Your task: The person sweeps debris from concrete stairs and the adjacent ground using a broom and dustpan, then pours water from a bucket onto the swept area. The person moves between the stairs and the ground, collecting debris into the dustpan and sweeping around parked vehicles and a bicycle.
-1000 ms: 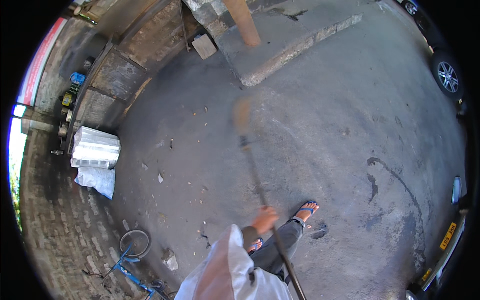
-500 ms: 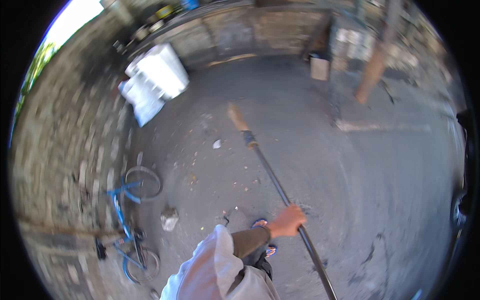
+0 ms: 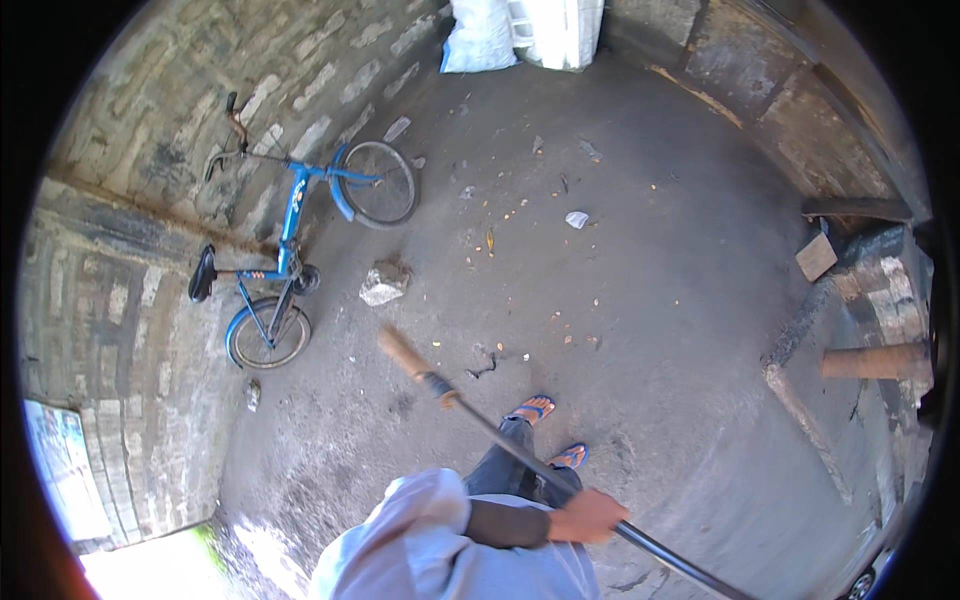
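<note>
My left hand [image 3: 590, 517] reaches across my body, its fingers wrapped round the long dark pole of a broom [image 3: 500, 435]. The pole slants from the lower right up to the left. At its far end is a tan brush head, tied on with a dark binding, over the ground just below a pale stone [image 3: 384, 283]. My right hand is out of the picture. Small yellowish bits and a crumpled white scrap [image 3: 577, 219] lie scattered on the ground ahead of my sandalled feet [image 3: 532, 408].
A blue bicycle [image 3: 292, 215] leans at the brick wall [image 3: 130, 320] on the left. A white sack [image 3: 480, 38] and a white block-like stack [image 3: 560, 30] stand at the far end. To the right are a wooden post [image 3: 875, 361] and a low kerb [image 3: 810, 430].
My view has turned left, so the bicycle and wall show more fully. The broom head has swung left, from ahead of me to near the stone. My left hand keeps its hold.
</note>
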